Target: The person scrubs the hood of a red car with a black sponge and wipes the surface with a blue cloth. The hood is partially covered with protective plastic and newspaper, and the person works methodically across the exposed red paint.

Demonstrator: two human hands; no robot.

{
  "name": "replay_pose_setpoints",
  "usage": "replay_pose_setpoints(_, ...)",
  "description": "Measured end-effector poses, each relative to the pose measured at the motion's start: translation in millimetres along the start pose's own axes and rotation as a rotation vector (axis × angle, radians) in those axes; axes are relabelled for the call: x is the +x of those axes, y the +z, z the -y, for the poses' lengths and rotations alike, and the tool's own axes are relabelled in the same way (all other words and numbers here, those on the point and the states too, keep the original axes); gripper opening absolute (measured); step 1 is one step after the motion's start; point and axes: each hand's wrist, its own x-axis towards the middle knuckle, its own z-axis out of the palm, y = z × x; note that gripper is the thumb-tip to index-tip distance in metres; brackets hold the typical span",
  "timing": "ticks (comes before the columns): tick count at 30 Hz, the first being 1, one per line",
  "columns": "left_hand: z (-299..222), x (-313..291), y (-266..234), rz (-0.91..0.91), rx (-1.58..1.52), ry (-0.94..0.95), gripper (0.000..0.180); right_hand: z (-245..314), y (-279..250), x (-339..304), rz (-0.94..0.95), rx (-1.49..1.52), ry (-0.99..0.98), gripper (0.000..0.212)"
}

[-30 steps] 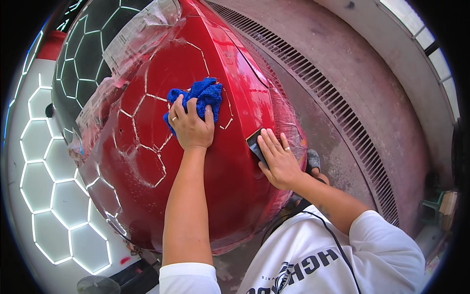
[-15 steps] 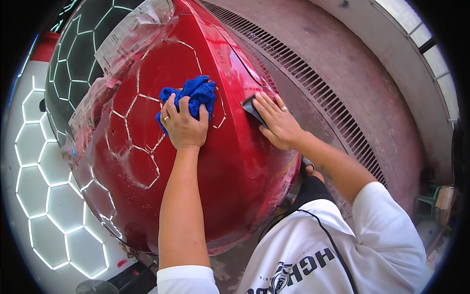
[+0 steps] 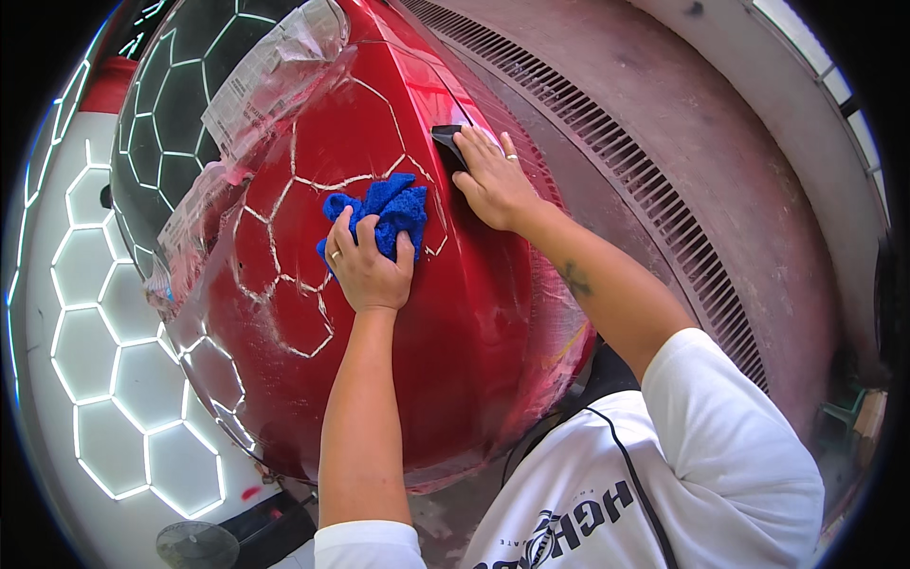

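My left hand (image 3: 368, 268) grips a crumpled blue microfiber cloth (image 3: 393, 204), its fingers curled into the folds. The cloth rests on the glossy red car panel (image 3: 408, 370). Farther right, my right hand (image 3: 495, 180) lies over a black sheet that looks like sandpaper (image 3: 445, 136), pressing it to the panel near its raised edge. Only one end of the sheet shows past the fingers; the rest is hidden beneath them. Bright hexagonal light lines reflect in the paint, with dull, hazy streaks among them.
Masking paper and film (image 3: 270, 90) cover the border between the red panel and the dark glass (image 3: 171, 104). On the right, a slotted floor grate (image 3: 607, 147) curves beside the car. A round fan-like object (image 3: 197, 544) stands at the lower left.
My right hand has slid the black sheet up and to the left along the panel's edge. My left hand stays on the cloth. The whole view has shifted slightly.
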Motion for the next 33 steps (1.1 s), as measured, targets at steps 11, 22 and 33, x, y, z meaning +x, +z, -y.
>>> replay_pose_setpoints(11, 2.0, 8.0, -10.3, 0.076, 0.007, -0.002, 0.051, -4.8, 4.2, 95.3, -0.056, 0.174, 0.025, 0.075)
replay_pose_setpoints(22, -104.4, -35.1, -21.0, 0.183, 0.027, 0.001, 0.057, -155.4, -100.4, -41.0, -0.473, 1.239, 0.935, 0.031)
replay_pose_setpoints(33, -71.5, 237.9, 92.7, 0.190, 0.341, 0.182, 0.037, -200.6, -136.9, -133.9, -0.449, 0.945, 0.892, 0.041)
